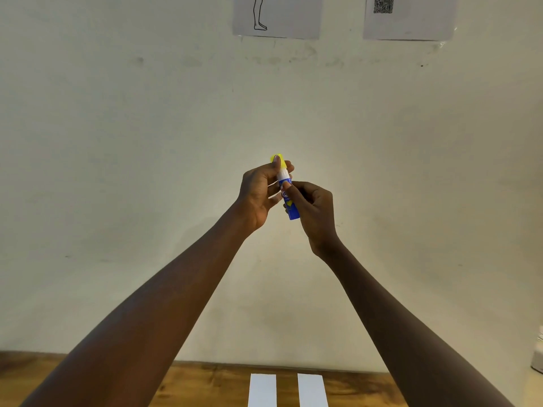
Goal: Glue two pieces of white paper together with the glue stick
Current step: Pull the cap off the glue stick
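Two white paper strips (261, 390) (312, 390) lie side by side, apart, on the table's (205, 386) near part; above, left hand (260, 190) pinches the glue stick's (289, 198) yellow cap (279, 160), right hand (313, 212) grips its blue body, open wall (117, 142) behind

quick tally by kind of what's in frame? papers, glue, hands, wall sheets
White paper strips on the table: 2, left strip and right strip
Glue stick: 1, blue body with yellow cap, held up in both hands
Hands: 2, left hand at the cap, right hand on the body
Sheets on the wall: 2, leg drawing and code print
Total: 7
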Demonstrator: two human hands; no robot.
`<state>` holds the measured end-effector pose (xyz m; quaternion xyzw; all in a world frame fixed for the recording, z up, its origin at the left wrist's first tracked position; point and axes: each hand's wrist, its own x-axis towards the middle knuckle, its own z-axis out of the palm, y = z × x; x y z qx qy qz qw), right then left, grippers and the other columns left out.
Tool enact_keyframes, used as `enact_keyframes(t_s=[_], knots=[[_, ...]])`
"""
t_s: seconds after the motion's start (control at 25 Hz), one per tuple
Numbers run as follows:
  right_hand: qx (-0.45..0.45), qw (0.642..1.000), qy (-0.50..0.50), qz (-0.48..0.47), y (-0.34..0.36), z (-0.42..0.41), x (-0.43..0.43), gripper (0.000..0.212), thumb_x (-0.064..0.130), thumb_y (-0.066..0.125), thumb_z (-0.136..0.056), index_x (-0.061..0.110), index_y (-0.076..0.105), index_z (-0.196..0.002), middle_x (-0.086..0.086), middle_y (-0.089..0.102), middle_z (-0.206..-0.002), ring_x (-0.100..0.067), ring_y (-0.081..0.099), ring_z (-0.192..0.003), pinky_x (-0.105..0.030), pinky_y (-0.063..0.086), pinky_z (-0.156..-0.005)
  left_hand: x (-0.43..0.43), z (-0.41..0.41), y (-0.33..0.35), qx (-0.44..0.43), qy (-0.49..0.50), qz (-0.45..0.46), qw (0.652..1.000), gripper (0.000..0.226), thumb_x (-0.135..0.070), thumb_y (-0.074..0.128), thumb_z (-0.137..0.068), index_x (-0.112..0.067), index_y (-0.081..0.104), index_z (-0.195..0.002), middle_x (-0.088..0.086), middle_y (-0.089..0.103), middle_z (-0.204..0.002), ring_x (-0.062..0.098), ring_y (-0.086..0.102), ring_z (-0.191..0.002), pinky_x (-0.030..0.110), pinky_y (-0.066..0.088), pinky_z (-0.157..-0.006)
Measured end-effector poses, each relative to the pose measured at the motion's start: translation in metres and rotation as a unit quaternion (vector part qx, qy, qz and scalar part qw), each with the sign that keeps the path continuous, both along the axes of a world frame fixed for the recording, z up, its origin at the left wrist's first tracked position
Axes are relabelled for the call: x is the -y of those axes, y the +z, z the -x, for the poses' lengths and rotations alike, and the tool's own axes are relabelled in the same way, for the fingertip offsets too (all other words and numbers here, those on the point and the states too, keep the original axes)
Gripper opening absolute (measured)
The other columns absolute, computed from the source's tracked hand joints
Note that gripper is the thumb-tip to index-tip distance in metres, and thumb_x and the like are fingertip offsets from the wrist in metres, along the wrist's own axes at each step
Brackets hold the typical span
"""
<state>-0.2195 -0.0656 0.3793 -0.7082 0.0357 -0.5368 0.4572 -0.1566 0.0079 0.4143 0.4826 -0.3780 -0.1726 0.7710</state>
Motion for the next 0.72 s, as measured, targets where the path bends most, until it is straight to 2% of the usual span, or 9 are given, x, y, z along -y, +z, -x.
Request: enact_keyframes(t_s=[0.24, 0.4, 0.52, 0.64, 0.72], knots=[[-0.015, 1.000, -0.009, -0.005, -0.0029, -0.0035, 0.0027, 0.024, 0.017, 0.053, -0.088, -0.002, 0.063, -0.100, -0.007, 0.062, -0.086, -0.014, 0.055, -0.068, -0.009, 0.045, -0.058, 0.0007, -0.0016, -0.0008, -0.011, -0.002, 0.005, 1.000, 0.036, -0.030, 0.044, -0.092, -0.007, 0.056, -0.117, 0.012, 0.057, -0.128, 0.023, 0.055, -0.104, 0.037, 0.044, -0.087], [-0.008, 1.000, -0.014, -0.010, -0.0028, -0.0034, 0.0032, 0.024, 0.016, 0.052, -0.089, -0.003, 0.063, -0.098, -0.008, 0.061, -0.086, -0.020, 0.056, -0.073, -0.017, 0.046, -0.062, 0.0026, -0.0018, -0.0037, 0.005, 0.002, -0.001, 1.000, 0.034, -0.030, 0.046, -0.091, -0.007, 0.057, -0.114, 0.012, 0.058, -0.126, 0.023, 0.056, -0.104, 0.036, 0.044, -0.087], [-0.002, 1.000, -0.012, -0.011, -0.0023, -0.0022, 0.0038, 0.023, 0.015, 0.051, -0.089, -0.004, 0.063, -0.096, -0.008, 0.061, -0.085, -0.022, 0.056, -0.074, -0.018, 0.045, -0.062, 0.0049, -0.0012, -0.0060, 0.003, -0.001, -0.002, 1.000, 0.033, -0.029, 0.046, -0.091, -0.006, 0.058, -0.112, 0.012, 0.060, -0.124, 0.023, 0.057, -0.103, 0.034, 0.045, -0.085], [-0.004, 1.000, -0.005, -0.015, -0.0032, -0.0005, 0.0053, 0.023, 0.014, 0.049, -0.090, -0.003, 0.063, -0.093, -0.008, 0.060, -0.082, -0.016, 0.055, -0.065, -0.011, 0.046, -0.056, 0.0072, -0.0006, -0.0063, 0.006, -0.012, 0.000, 1.000, 0.027, -0.029, 0.046, -0.091, -0.009, 0.058, -0.105, 0.011, 0.060, -0.121, 0.023, 0.058, -0.101, 0.030, 0.048, -0.076], [-0.002, 1.000, 0.012, -0.026, -0.0034, 0.0010, 0.0058, 0.022, 0.013, 0.046, -0.091, -0.002, 0.062, -0.091, -0.006, 0.059, -0.075, -0.013, 0.053, -0.058, -0.008, 0.045, -0.050, 0.0086, -0.0005, -0.0064, 0.010, -0.015, 0.003, 1.000, 0.026, -0.028, 0.045, -0.092, -0.010, 0.057, -0.105, 0.012, 0.060, -0.122, 0.023, 0.058, -0.102, 0.031, 0.049, -0.076]])
